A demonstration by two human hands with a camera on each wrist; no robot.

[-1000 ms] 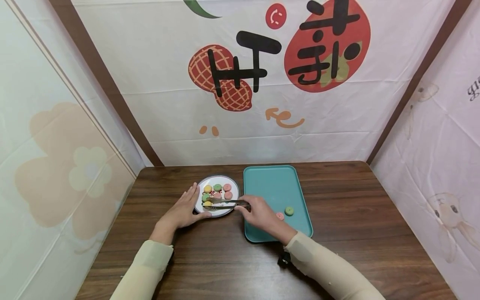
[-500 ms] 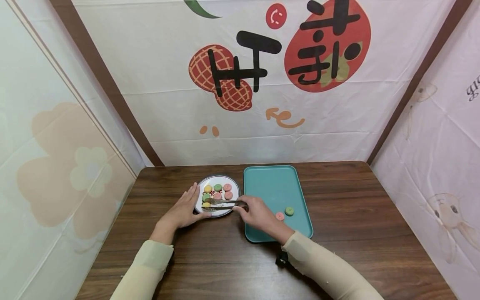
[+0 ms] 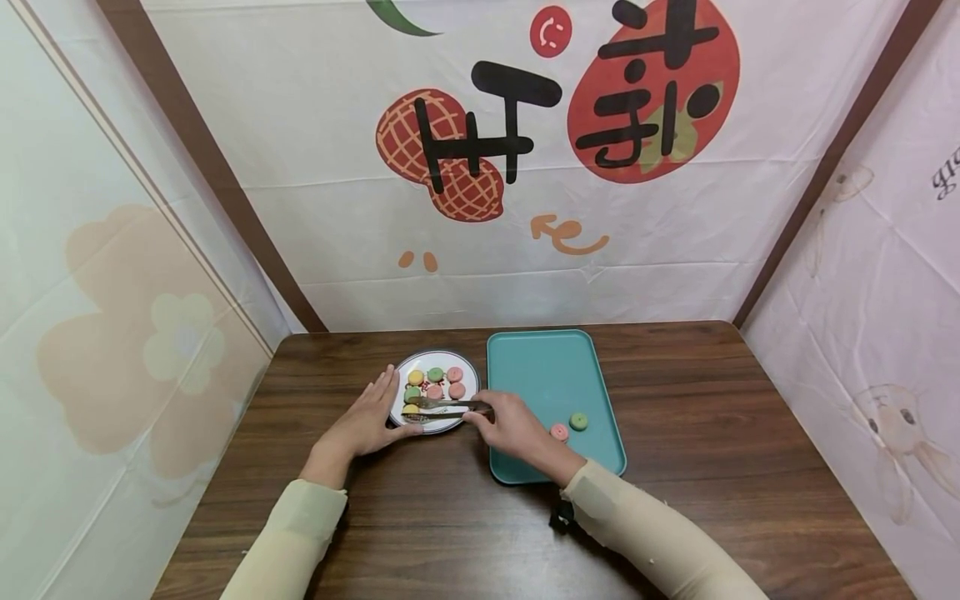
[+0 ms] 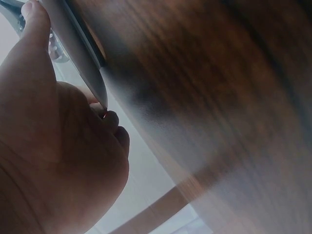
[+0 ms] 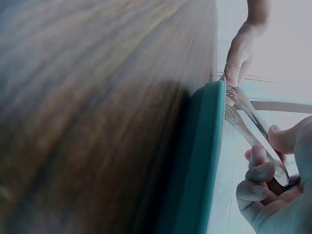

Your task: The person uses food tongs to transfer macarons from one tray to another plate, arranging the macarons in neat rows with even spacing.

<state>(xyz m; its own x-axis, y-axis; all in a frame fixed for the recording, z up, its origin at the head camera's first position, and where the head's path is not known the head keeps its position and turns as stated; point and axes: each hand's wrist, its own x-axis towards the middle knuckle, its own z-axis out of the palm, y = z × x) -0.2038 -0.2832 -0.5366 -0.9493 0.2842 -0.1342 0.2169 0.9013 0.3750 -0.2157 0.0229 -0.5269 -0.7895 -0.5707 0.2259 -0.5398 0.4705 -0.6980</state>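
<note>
A white plate (image 3: 456,423) with a dark rim line carries several macarons. My left hand (image 3: 365,421) grips its left side, thumb along the near rim and fingers along the far side. In my right hand (image 3: 513,427) is a pair of metal tongs (image 3: 453,403), pinched between thumb and fingers and reaching left over the plate. The tongs' tips lie around a yellow macaron (image 3: 411,409) at the near left, partly covering it. In the right wrist view the tongs (image 5: 253,117) have perforated ends with their arms spread apart. Green macarons (image 3: 436,375) and pink macarons (image 3: 455,374) sit behind.
A teal tray (image 3: 543,367) lies right of the plate, under my right hand and forearm. On it are a pink macaron (image 3: 559,432) and a green macaron (image 3: 578,422). The wooden table (image 3: 690,417) meets a printed cloth wall (image 3: 360,292) at the back.
The right hand and tongs have shifted slightly left, and the yellow macaron between the tips has moved a little left. The left hand has stayed in place.
</note>
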